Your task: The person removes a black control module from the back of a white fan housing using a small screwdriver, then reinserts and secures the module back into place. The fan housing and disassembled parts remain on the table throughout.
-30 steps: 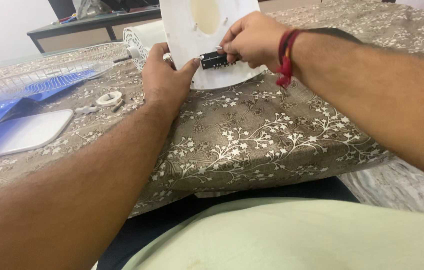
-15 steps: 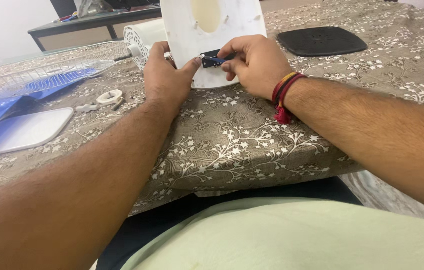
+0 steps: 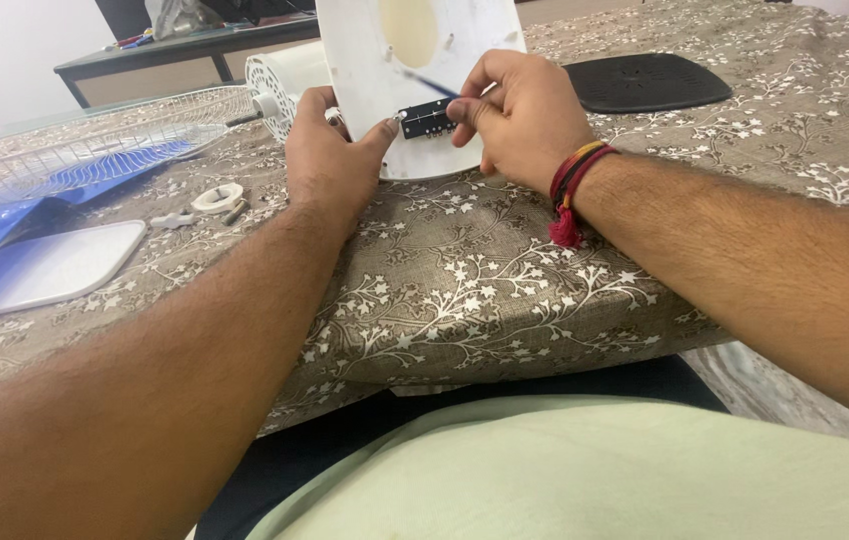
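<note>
So: tabletop (image 3: pixel 505 300) under a brown floral cloth fills the view. Far centre, a white plastic panel (image 3: pixel 385 90) stands tilted up on its lower edge, near the table's near edge. Left hand (image 3: pixel 330 165) braces the panel's left side, thumb pressed on its face, grip closed on the panel edge. Right hand (image 3: pixel 525 120) pinches narrow at a small black switch block (image 3: pixel 428 118) set low on the panel face; a thin blue wire (image 3: pixel 432 84) runs up from it. Whether the fingers actually hold the block or just press it, cannot tell.

Risks, as a judgement: the panel rests on a curved edge, so if the left hand slackens it may tip or slide on the cloth. A hard tug at the block could strain the thin wire.

Around: wire fan guard (image 3: pixel 75 150) and blue fan blade (image 3: pixel 5 215) far left, white flat plate (image 3: pixel 45 268) near them, white fan motor housing (image 3: pixel 280 85) just behind the left hand. Black square pad (image 3: pixel 645 82) far right. Small white ring (image 3: pixel 217 197) and loose bits left of the left hand, apart from it. Nothing sits between the hands and the panel.
</note>
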